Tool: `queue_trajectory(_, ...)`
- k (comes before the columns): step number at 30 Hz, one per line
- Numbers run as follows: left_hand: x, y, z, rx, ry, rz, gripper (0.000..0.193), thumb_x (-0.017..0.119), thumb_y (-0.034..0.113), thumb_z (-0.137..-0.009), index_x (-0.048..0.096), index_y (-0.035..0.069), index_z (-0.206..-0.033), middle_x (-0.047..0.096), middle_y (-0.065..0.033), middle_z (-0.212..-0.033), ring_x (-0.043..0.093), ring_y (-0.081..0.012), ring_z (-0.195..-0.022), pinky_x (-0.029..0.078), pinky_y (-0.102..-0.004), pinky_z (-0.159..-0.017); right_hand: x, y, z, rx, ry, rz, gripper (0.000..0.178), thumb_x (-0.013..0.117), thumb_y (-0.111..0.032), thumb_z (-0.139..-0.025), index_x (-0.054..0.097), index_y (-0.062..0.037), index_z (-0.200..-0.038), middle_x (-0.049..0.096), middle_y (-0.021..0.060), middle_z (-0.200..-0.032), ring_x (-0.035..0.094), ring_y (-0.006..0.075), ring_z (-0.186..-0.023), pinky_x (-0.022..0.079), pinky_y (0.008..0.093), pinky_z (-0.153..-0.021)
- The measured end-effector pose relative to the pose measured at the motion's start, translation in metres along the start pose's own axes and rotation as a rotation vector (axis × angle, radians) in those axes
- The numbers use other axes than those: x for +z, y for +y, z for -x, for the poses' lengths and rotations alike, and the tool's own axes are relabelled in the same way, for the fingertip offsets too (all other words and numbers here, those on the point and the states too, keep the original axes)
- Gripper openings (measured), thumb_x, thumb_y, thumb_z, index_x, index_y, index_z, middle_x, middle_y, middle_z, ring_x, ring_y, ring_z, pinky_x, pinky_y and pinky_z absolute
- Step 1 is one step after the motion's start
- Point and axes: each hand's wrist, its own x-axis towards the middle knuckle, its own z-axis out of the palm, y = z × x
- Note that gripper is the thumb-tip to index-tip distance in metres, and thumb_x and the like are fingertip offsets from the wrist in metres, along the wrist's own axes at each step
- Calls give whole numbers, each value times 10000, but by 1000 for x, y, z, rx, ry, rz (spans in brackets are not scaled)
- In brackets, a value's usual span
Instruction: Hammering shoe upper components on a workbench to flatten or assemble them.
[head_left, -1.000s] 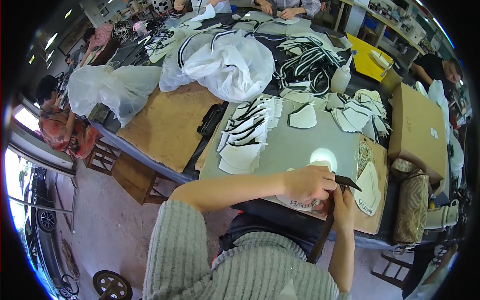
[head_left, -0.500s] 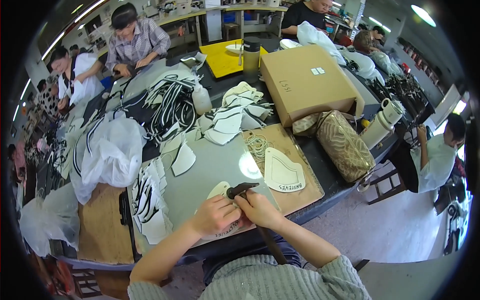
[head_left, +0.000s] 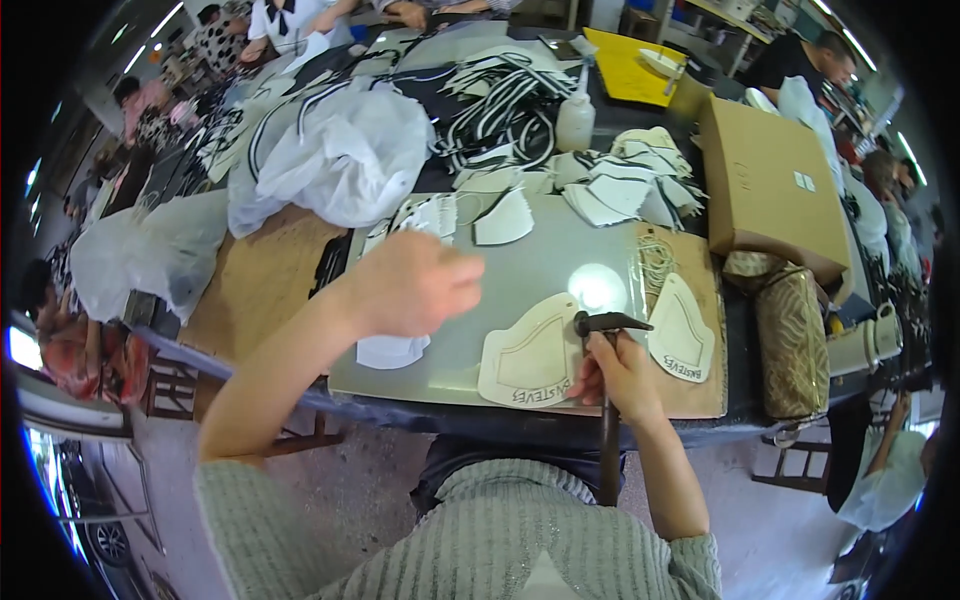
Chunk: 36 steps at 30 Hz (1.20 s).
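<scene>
Your right hand (head_left: pixel 618 375) clamps the hammer (head_left: pixel 612 322) below its head; leftward, your left hand (head_left: pixel 415 285) hangs raised, fingers curled; whether it grips anything, I cannot tell.

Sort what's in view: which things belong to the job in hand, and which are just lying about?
Apparently in use:
- hammer, in the right hand
- white pieces, near the left hand
- pale template, beside the hammer
- grey board, under the template

Seemingly just lying about:
- cardboard box
- patterned pouch
- flask with a handle
</scene>
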Motion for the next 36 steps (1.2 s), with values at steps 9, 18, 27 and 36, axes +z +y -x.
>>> queue_trajectory(9,44,8,3,-571,406,177,207,737,126,-830,664,57,-1011,665,-79,-943,638,-285,-915,515,-406,-792,-11,-16,-4,-199,-2,18,257,467,-270,-1069,524,-38,-975,612,57,-705,621,135,-511,433,230,-420)
queue_trajectory(18,105,-68,-21,-530,-4,255,141,698,154,-862,707,50,-957,688,-98,-872,649,-358,-789,528,-440,-721,-22,2,5,-80,-71,-19,247,494,-263,-1061,539,-25,-1010,615,73,-700,587,139,-489,401,235,-404)
queue_trajectory(27,60,63,-66,-111,440,-279,249,678,118,-763,678,20,-992,683,-150,-1056,670,-294,-980,552,-428,-840,15,-61,-24,-218,24,-406,298,662,-271,-974,536,-18,-1069,630,66,-814,625,129,-638,370,215,-427)
queue_trajectory(36,71,81,-43,-985,699,1147,241,727,134,-912,659,-4,-1098,705,-95,-989,674,-146,-906,540,-299,-750,24,-37,-12,-283,41,-121,158,695,-64,-899,558,-25,-967,610,32,-743,527,72,-487,401,218,-407)
